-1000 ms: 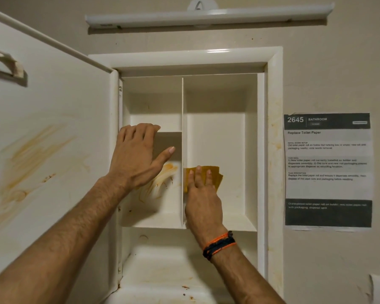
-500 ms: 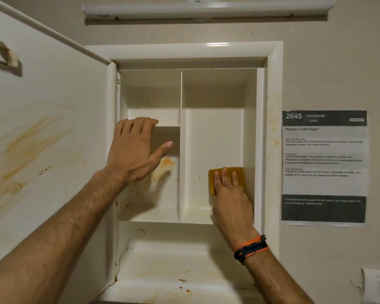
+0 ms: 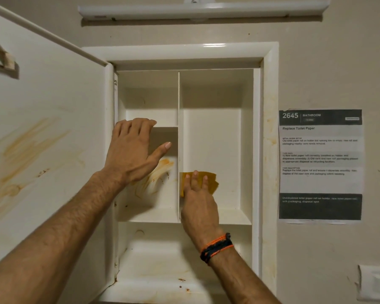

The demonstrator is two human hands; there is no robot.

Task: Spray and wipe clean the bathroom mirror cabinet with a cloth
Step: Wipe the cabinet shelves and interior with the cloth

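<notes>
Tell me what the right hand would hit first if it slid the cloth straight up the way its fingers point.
Nothing close: the right hand presses the cloth to the right compartment's back wall, bare above it. The first stop looks like the cabinet's top, though depth is unclear.

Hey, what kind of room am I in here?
Most likely a bathroom. A recessed white wall cabinet with its door swung open hangs under a strip light, and the notice taped beside it is headed BATHROOM.
</notes>
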